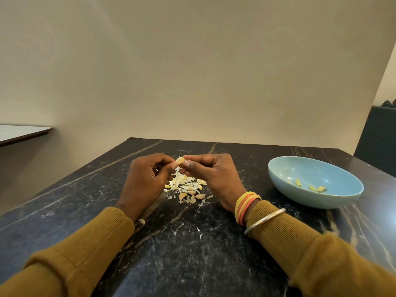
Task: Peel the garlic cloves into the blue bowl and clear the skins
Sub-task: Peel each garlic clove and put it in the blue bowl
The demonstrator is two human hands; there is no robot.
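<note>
Both hands, left hand (pixel 145 179) and right hand (pixel 211 174), pinch one garlic clove (pixel 180 161) in their fingers above the skins (pixel 186 189); the blue bowl (pixel 315 202) lies at three o'clock, nearer the right hand.

The left hand (pixel 144 177) and the right hand (pixel 211 176) met above the dark marbled tabletop (pixel 192 254), both pinching one garlic clove (pixel 180 161) between their fingertips. Under them lay a heap of skins (pixel 186 188) with unpeeled cloves (pixel 192 196) mixed in (a few stray flakes sat nearer the sleeves). Well to the right stood the blue bowl (pixel 334 200), holding a few peeled cloves (pixel 310 186). Coloured bangles (pixel 245 205) ringed the right wrist.
</note>
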